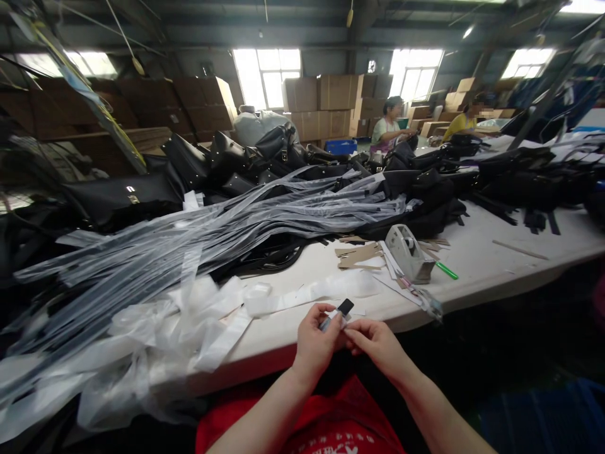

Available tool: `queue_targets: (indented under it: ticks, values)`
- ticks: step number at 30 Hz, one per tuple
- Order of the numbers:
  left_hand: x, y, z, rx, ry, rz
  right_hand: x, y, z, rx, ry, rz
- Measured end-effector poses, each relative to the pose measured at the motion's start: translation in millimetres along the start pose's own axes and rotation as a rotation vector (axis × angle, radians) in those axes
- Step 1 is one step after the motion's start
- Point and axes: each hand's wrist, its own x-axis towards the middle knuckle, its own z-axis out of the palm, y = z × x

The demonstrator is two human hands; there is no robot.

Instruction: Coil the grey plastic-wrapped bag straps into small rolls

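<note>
Close to the table's front edge, my left hand (317, 337) is closed on a small black strap end (346, 307), which sticks up past the fingers with some clear plastic around it. My right hand (371, 343) touches the left fingertips from the right, its thumb and forefinger pinched at the plastic just below the black end. What exactly the right fingers hold is too small to tell. Long plastic-wrapped strips (227, 221) lie across the table to the left, beyond crumpled clear plastic film (174, 321).
A grey tape dispenser (407, 252) and a green pen (447, 271) stand right of brown card pieces (359, 255) on the white table (477, 265). Black bags (231, 154) are heaped behind. Two people (390, 129) sit further back, before stacked cartons (338, 94).
</note>
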Motion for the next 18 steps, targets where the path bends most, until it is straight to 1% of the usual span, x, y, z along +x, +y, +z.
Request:
queue_targets:
  ticks: [2,5,9,11,13,15,17,18]
  values:
    - [1,2,-0.2,0.045,0.067,0.008,2,-4,2,0.047,-0.062,-0.004]
    - [-2,10,-2.3,0.115,0.096,0.083,5,-8,8,0.072,-0.081,-0.048]
    - [-9,17,-6.0,0.179,0.105,0.214,7,-7,19,0.092,-0.03,-0.136]
    - [-13,17,-6.4,0.19,0.084,0.292,8,-5,25,0.08,0.041,-0.144]
    - [-15,15,-4.6,0.189,0.07,0.404,12,-2,29,0.081,0.097,-0.131]
    - [-16,12,-0.7,0.176,0.107,0.494,16,-1,30,0.108,0.125,-0.124]
    - [-15,7,4.0,0.152,0.169,0.509,18,-1,30,0.164,0.119,-0.153]
    - [-14,4,5.9,0.141,0.19,0.502,18,0,29,0.213,0.087,-0.164]
